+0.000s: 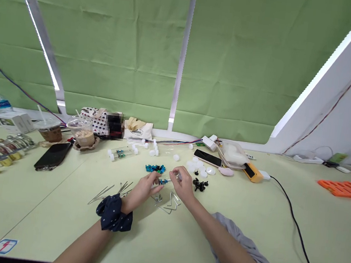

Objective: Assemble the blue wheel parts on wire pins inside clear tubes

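Note:
In front of me, my left hand [146, 186] is closed on a small blue plastic part [163, 181], pinched at the fingertips. My right hand [183, 184] is closed too, pinching a thin rod [169, 180] whose near end meets the blue part; the fingers partly hide it. Just beyond lies a pile of blue parts [154, 169]. Several bent metal rods [170, 207] rest below the hands, and long straight rods [101, 195] lie by my left wrist. To the right of my right hand sits a heap of black pieces [200, 185].
White discs [202, 168], a pink-edged phone [208, 157] and clear tubes with white caps [124, 153] lie behind. Drink cups [83, 137], a black phone [53, 155] and small bottles [0, 149] stand left. Right are a yellow device [252, 173], cable [297, 230] and orange tray [344, 189].

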Demonstrator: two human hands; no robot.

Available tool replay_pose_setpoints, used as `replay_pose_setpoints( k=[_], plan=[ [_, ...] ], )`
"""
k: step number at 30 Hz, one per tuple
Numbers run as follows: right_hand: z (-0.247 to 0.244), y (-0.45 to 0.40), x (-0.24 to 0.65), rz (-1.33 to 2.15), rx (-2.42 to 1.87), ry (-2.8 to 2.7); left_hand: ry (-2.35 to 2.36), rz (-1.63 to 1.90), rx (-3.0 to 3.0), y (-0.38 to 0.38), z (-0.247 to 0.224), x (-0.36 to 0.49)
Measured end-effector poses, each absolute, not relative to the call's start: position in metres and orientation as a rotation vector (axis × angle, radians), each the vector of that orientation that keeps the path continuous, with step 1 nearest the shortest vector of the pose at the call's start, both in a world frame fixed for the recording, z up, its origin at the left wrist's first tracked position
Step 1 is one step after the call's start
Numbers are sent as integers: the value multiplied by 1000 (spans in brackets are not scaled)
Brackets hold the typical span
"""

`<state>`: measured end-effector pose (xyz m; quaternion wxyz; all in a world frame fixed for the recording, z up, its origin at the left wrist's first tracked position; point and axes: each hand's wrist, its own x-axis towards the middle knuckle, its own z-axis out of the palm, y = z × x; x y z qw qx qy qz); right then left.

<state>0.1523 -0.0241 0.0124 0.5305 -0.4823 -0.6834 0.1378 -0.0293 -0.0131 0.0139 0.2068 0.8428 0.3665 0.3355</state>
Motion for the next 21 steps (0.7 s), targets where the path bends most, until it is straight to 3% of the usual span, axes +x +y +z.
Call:
replay_pose_setpoints(
  k=[7,13,21],
  plan=[
    [12,-26,147,715,-1087,-1786,1188,758,2399,26,32,-109],
    [20,3,193,590,-1161,-1157,1960,505,2300,68,-3,-189],
    [74,-11,304,403,-945,-411,2248,564,2223,71,-13,-192]
  ],
)
